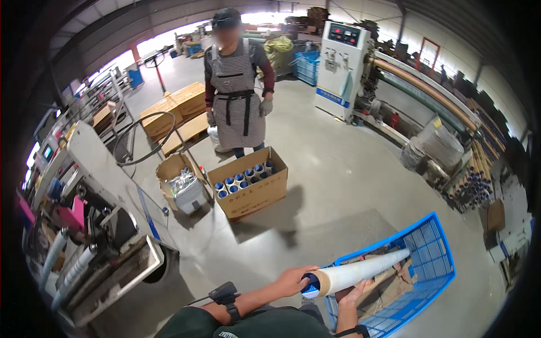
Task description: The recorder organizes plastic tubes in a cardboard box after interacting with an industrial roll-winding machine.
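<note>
A long white roll (366, 268), with a brown band and a blue core at its near end, slants over a blue plastic basket (445, 248). My left hand (296, 280) grips the near end at the blue core. From below and to the right, my right hand (353, 294) holds the roll's side, its fingers partly hidden by the roll. The far end reaches across the basket; whether it rests on anything there I cannot tell. Brown cardboard pieces (389, 290) lie in the basket below the roll.
Ahead stands a cardboard box (256, 197) of blue-cored rolls, beside a smaller box (169, 169) with a grey container. A person (236, 84) in apron and gloves stands behind. Machinery (107, 225) flanks the left; a white machine cabinet (338, 73) stands back right.
</note>
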Motion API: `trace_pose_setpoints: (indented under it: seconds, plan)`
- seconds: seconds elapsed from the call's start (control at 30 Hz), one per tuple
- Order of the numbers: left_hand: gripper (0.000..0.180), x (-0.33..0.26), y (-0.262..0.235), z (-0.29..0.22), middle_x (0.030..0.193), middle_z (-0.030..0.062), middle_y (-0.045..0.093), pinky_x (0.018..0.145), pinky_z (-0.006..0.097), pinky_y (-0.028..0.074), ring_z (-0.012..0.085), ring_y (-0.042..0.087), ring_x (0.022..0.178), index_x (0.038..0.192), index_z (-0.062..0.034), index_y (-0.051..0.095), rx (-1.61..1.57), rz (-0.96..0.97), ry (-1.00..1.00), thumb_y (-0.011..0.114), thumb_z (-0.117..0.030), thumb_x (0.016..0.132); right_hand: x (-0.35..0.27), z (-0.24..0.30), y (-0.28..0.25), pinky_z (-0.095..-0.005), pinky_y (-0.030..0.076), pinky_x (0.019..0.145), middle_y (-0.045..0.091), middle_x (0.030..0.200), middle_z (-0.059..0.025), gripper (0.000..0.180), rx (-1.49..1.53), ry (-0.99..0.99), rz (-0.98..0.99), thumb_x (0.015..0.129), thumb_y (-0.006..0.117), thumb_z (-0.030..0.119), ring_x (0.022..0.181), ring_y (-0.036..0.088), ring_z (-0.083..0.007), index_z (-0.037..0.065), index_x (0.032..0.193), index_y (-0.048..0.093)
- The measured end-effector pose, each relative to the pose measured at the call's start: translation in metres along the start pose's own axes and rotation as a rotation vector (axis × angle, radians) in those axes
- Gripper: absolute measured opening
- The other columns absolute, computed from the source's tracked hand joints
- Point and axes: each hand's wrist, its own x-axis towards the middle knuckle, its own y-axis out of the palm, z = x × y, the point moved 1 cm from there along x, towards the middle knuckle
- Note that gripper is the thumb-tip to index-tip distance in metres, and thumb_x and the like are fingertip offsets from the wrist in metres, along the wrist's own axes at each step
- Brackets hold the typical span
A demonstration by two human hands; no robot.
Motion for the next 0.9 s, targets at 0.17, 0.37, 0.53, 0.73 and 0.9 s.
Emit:
trace_pose_setpoints:
  seconds: [0.17,0.37,0.53,0.73,0.9]
  plan:
    - [0.045,0.017,0.012,-0.027,0.099,0.015,0.067,0.08,0.041,0.05,0.0332,0.064,0.087,0.125,-0.0165,0.056,-0.062,-0.058,-0.066,0.055,-0.016,0.081,0.1,0.089,-0.104,-0.05,0.036,0.103,0.053,0.131,-0.0093,0.076,-0.111,-0.127,-0.023,0.086,0.03,0.071,0.118,0.05,-0.0326,0.015,0.134,0.047]
    - [0.042,0.014,0.019,-0.074,0.1,0.014,0.067,0.078,0.042,0.051,0.0346,0.063,0.086,0.124,-0.0174,0.057,-0.071,-0.103,-0.062,0.056,-0.013,0.082,0.133,0.165,-0.131,-0.0516,0.042,0.097,0.052,0.131,-0.0122,0.07,-0.155,-0.17,-0.224,0.088,0.035,0.064,0.117,0.051,-0.035,0.011,0.133,0.048]
    - [0.038,-0.01,0.012,-0.104,0.102,0.0148,0.066,0.075,0.042,0.05,0.035,0.062,0.085,0.121,-0.0172,0.059,-0.089,-0.133,0.002,0.057,-0.012,0.084,0.117,0.172,-0.116,-0.0516,0.038,0.102,0.048,0.134,-0.0139,0.074,-0.272,-0.196,-0.293,0.087,0.033,0.064,0.12,0.048,-0.0359,0.009,0.137,0.042]
    - [0.034,-0.073,-0.045,-0.044,0.099,0.0132,0.066,0.084,0.035,0.047,0.0241,0.063,0.088,0.113,-0.0062,0.06,-0.354,-0.373,-0.045,0.054,-0.012,0.08,0.104,0.116,-0.086,-0.0512,0.034,0.107,0.043,0.139,-0.0158,0.078,-0.295,-0.081,-0.003,0.086,0.035,0.063,0.125,0.044,-0.0367,0.006,0.139,0.037]
    - [0.03,-0.171,-0.104,0.05,0.102,0.0054,0.066,0.083,0.029,0.047,0.0112,0.058,0.09,0.11,0.0001,0.062,-0.697,-0.558,-0.196,0.052,-0.012,0.084,0.054,0.046,-0.014,-0.0527,0.035,0.104,0.043,0.14,-0.0152,0.078,-0.245,-0.026,-0.078,0.077,0.057,0.056,0.128,0.04,-0.0347,0.008,0.137,0.041]
